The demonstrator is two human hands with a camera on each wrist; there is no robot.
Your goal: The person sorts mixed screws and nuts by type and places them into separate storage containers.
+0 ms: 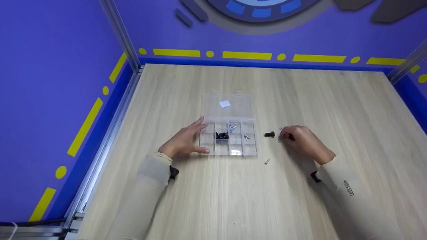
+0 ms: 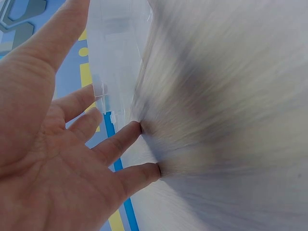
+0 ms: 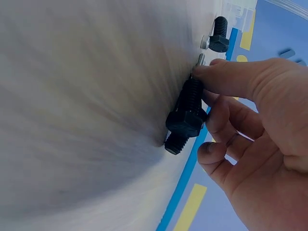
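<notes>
A clear compartment box [image 1: 206, 146] lies on the table with its lid [image 1: 213, 106] folded back. Several black pieces [image 1: 222, 136] and small silver pieces [image 1: 247, 136] sit in its compartments. My left hand [image 1: 183, 138] spans the box's left end, fingers extended, thumb by the front corner. To the right, my right hand [image 1: 302, 141] is low over the table; its thumb and index finger pinch a small silver fastener [image 3: 200, 59], whose exact kind is partly hidden. Black hex bolts [image 3: 185, 122] show beside these fingertips. Another black bolt [image 1: 269, 134] lies between box and right hand.
A small silver screw [image 1: 267, 161] lies in front of the box's right corner. Small silver bits [image 1: 281, 128] lie by the right fingertips. On the lid is a white label [image 1: 225, 104]. Blue walls [image 1: 247, 43] bound the wooden table [image 1: 233, 193] at the back and sides.
</notes>
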